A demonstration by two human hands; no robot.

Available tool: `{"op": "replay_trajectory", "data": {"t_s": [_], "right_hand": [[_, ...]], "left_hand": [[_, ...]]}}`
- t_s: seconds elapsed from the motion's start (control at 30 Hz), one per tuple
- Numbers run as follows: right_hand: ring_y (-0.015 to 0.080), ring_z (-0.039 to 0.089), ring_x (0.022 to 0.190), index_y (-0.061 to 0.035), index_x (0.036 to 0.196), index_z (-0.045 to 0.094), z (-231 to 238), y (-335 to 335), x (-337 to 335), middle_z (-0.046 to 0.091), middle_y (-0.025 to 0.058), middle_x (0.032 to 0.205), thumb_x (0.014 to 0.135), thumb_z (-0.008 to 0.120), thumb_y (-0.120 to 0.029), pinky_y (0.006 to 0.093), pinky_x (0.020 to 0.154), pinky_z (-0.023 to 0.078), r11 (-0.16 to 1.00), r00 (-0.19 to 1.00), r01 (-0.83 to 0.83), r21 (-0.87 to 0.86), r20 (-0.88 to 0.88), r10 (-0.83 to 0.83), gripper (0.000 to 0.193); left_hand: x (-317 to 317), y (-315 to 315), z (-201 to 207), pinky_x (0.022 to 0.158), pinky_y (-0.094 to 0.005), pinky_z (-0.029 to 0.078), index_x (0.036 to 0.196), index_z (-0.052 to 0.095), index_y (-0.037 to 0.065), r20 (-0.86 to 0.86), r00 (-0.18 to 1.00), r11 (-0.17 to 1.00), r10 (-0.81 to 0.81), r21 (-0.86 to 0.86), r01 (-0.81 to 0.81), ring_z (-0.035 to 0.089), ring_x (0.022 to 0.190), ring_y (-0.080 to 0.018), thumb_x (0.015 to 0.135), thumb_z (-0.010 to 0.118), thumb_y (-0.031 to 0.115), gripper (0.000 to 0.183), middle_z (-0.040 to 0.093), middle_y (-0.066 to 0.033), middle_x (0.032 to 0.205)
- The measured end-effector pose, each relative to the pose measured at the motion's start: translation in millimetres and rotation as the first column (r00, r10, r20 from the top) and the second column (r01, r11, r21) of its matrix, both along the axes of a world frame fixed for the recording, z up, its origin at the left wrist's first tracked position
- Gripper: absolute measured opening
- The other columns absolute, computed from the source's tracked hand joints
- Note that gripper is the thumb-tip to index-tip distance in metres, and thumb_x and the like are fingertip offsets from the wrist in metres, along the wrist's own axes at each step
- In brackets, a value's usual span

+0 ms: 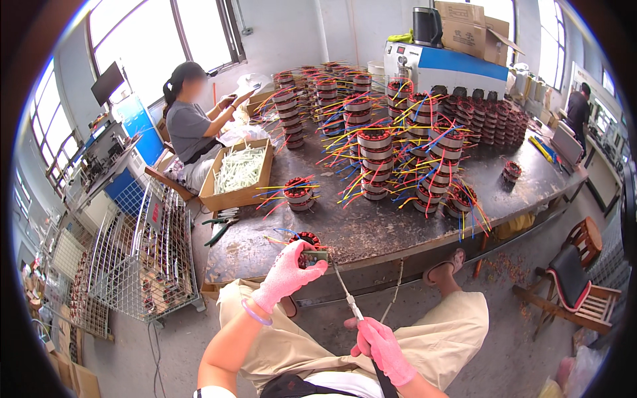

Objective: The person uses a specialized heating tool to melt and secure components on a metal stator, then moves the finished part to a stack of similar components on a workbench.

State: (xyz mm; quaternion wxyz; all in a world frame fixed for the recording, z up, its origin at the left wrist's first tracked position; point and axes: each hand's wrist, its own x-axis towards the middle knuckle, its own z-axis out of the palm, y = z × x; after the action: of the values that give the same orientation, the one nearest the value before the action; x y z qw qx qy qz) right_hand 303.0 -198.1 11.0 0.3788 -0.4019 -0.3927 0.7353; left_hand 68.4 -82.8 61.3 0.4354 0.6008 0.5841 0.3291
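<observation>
My left hand [289, 273], in a pink glove, pinches a small green circuit board [314, 256] at the near edge of the table. Just behind those fingers sits a wound motor stator [304, 237], partly hidden by the hand. My right hand [381, 346], also gloved in pink, is closed round what looks like a soldering iron [348, 292] with a thin metal shaft. Its tip points up toward the board; whether they touch I cannot tell. Farther back, a stator with coloured wires [299, 197] stands alone on the worktable [259, 249].
Wired stators [375, 159] rise in stacks across the table. A carton of pale tubes [237, 174] and green-handled pliers [221, 230] lie left. A co-worker [196, 123] sits beyond the carton. Wire cages [142, 255] stand left, a chair [567, 282] right.
</observation>
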Motion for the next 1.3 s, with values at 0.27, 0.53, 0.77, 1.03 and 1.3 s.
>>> {"op": "replay_trajectory", "data": {"t_s": [0.27,0.53,0.77,1.03,1.3], "right_hand": [[0.0100,0.049,0.056,0.0070,0.121,0.058,-1.7,0.8,-2.1,0.044,-0.0022,0.060,0.104,0.046,-0.032,0.0273,0.066,0.051,1.000,0.999,-0.018,-0.019,-0.051,0.017,0.044],[0.0099,0.052,0.055,0.0063,0.121,0.058,5.4,0.3,6.6,0.044,-0.0037,0.058,0.103,0.046,-0.034,0.0253,0.058,0.044,0.999,0.999,0.041,-0.008,-0.018,-0.041,0.046],[0.0077,0.042,0.047,0.0079,0.118,0.058,7.2,3.1,2.8,0.042,-0.0038,0.056,0.104,0.044,-0.031,0.0253,0.057,0.048,0.996,0.994,0.088,-0.001,0.059,-0.088,0.044],[0.0076,0.050,0.045,0.0039,0.121,0.060,-9.2,4.2,-6.5,0.041,-0.0049,0.055,0.103,0.049,-0.039,0.0195,0.037,0.028,0.981,0.983,0.182,-0.068,0.018,-0.182,0.047],[0.0121,0.050,0.048,0.0076,0.117,0.058,-16.0,16.4,3.1,0.043,-0.0025,0.055,0.104,0.043,-0.034,0.0251,0.052,0.045,0.990,0.982,0.120,-0.072,0.154,-0.108,0.047]], "left_hand": [[-6.5,-0.8,-16.2,0.047,-0.0210,0.036,0.101,0.061,0.005,0.082,0.997,0.992,0.000,0.129,-0.011,0.048,0.053,-0.0016,0.084,0.077,0.028,0.033,0.055,0.0039,0.066],[-80.3,4.1,-8.8,0.048,-0.0237,0.043,0.111,0.060,0.006,0.358,0.902,0.961,0.243,0.041,-0.275,0.053,0.053,-0.0091,0.099,0.058,0.028,0.025,0.058,-0.0001,0.072],[-263.3,-17.9,-87.5,0.062,-0.0239,0.049,0.123,0.058,0.003,0.373,0.654,0.575,0.658,0.312,-0.756,0.056,0.069,-0.0079,0.093,0.069,0.017,0.035,0.062,-0.0011,0.083],[-285.3,-18.3,-156.1,0.065,-0.0280,0.050,0.103,0.064,0.002,0.182,0.495,0.424,0.850,0.322,-0.846,0.058,0.072,-0.0111,0.083,0.079,0.019,0.030,0.067,-0.0038,0.086],[-257.8,-25.4,-143.1,0.093,-0.0421,0.044,0.105,0.065,0.006,-0.361,0.282,0.455,0.889,0.623,-0.637,0.054,0.103,-0.0304,0.079,0.079,0.029,0.037,0.057,-0.0127,0.104]]}}
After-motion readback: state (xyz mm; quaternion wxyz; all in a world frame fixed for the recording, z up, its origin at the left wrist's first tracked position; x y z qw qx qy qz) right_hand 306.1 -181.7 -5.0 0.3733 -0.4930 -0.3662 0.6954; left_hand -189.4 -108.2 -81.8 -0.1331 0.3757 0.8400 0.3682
